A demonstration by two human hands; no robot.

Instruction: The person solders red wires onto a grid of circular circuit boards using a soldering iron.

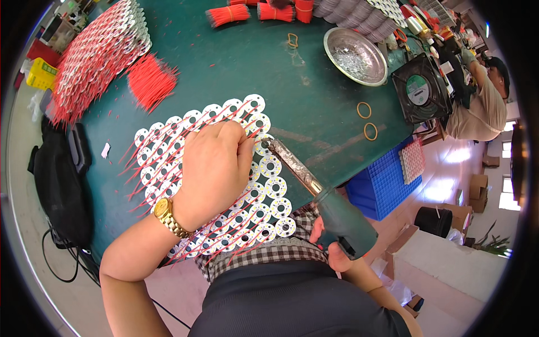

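A panel of joined white ring-shaped LED boards point(275, 188) lies on the green table near my body, with thin red wires point(130, 157) running slantwise across its rows. My left hand point(216, 160), a gold watch on its wrist, is closed above the panel, its fingers pinching a red wire near the right edge. In my right hand point(331, 253) is a dark green soldering gun point(345, 222), gripped by its handle. Its metal tip reaches up and left to a board at the right edge, close beside my left fingertips. My left hand hides the boards under it.
Loose red wires point(150, 83) lie beside a tall stack of wired boards point(101, 53). A metal bowl point(355, 56) and a black fan point(421, 89) stand at the right. Rubber bands point(364, 110) lie nearby. A blue crate point(376, 188) is beside the table. Another person point(477, 109) sits far right.
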